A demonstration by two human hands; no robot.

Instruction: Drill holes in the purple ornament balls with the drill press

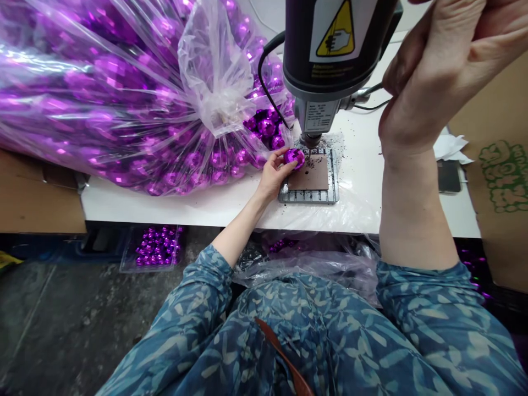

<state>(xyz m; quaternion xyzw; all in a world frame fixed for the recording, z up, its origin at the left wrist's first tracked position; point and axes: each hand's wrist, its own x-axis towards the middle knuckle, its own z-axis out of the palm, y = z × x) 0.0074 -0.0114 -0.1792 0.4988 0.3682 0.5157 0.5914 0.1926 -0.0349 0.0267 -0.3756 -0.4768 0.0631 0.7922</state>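
My left hand [273,175] pinches a shiny purple faceted ball [294,159] between thumb and fingers. The ball sits at the left edge of a brown board [317,179], just beside the chuck [310,138] of a bench drill press [330,77]. Under the board lies a slotted metal base plate [332,197]. Raised at the upper right, my right hand [437,71] is closed at the drill press's side, by the metal hub [359,98] of its feed handle; the grip itself is mostly hidden behind the fingers. Dark shavings lie around the chuck.
A big clear plastic bag [124,110] full of purple balls covers the white table's [198,212] left side. Cardboard boxes [37,198] flank both ends. Below the table stands a clear bin [152,250] of small purple balls. A black cable [264,77] loops beside the drill press.
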